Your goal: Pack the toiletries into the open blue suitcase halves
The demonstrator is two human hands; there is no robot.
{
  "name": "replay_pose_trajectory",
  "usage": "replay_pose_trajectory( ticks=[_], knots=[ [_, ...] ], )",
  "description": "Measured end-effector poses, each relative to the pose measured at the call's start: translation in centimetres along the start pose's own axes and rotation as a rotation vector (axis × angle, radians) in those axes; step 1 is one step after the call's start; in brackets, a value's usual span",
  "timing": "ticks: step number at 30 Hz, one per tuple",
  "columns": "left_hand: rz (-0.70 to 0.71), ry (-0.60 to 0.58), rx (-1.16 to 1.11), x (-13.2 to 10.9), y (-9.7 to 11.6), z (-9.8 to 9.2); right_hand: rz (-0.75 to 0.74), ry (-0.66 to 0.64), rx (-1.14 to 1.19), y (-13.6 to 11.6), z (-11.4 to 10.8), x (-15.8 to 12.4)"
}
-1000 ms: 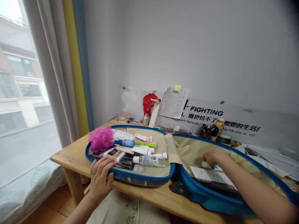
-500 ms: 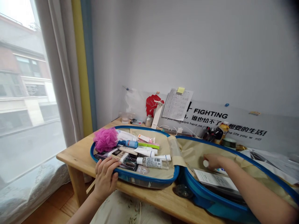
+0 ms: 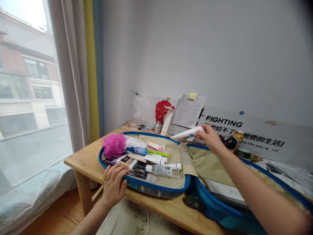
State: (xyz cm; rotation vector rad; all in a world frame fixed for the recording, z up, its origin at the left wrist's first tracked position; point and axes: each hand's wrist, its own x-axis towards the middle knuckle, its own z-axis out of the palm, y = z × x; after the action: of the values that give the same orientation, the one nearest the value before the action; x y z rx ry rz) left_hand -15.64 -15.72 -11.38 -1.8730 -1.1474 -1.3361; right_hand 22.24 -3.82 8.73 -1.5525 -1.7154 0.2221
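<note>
Smooth white plastic squeeze tube (image 3: 186, 133), flat crimped end pointing L, is up in the air, seen over the far rim nr the join of the halves. R hand (image 3: 210, 138) has it pinched at the thicker end, fingers closed. Below: open blue hard-shell suitcase w/ beige fabric lining (image 3: 174, 185). L hand (image 3: 113, 181) empty, fingers loosely bent over its near rim. L half: ruffled pink mesh puff (image 3: 114, 145), clear cylindrical bottle w/ white cap (image 3: 162, 170), etc. Pale wood table (image 3: 83, 157) underneath.
</note>
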Motion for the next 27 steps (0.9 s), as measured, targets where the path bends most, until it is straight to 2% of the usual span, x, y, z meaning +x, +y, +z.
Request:
replay_pose_trajectory(
  ticks=[3,6,8,11,17,20,23,25,26,27],
  knots=[
    [0.003,-0.006,0.002,-0.1,0.0,0.1,-0.027,-0.11,0.14,-4.4,6.2,-0.5],
    [0.008,-0.01,-0.005,-0.3,-0.2,0.2,-0.057,-0.222,0.178,-7.6,11.2,-1.3],
    [0.009,-0.012,-0.006,-0.3,-0.2,0.2,-0.065,-0.287,0.159,-8.8,13.4,-1.7],
    [0.007,-0.013,-0.005,-0.3,-0.2,0.2,-0.055,-0.36,0.088,-9.2,14.9,-2.0],
    [0.002,-0.009,-0.007,-0.2,-0.1,0.2,-0.055,-0.468,-0.113,-7.1,13.7,-2.2],
    [0.011,-0.001,-0.003,-0.3,-0.1,0.2,-0.143,-0.44,-0.152,-7.7,12.2,-2.8],
    [0.01,0.0,0.008,-0.4,-0.2,0.3,-0.292,-0.377,-0.121,-10.7,9.6,-5.1],
    [0.0,-0.005,0.013,-0.5,-0.3,0.3,-0.43,-0.368,-0.066,-13.2,7.1,-8.0],
    [-0.003,-0.009,0.015,-0.6,-0.3,0.3,-0.527,-0.368,-0.021,-14.3,5.8,-9.8],
    [-0.004,-0.013,0.018,-0.6,-0.4,0.3,-0.732,-0.368,0.086,-15.1,4.4,-11.6]
  ],
)
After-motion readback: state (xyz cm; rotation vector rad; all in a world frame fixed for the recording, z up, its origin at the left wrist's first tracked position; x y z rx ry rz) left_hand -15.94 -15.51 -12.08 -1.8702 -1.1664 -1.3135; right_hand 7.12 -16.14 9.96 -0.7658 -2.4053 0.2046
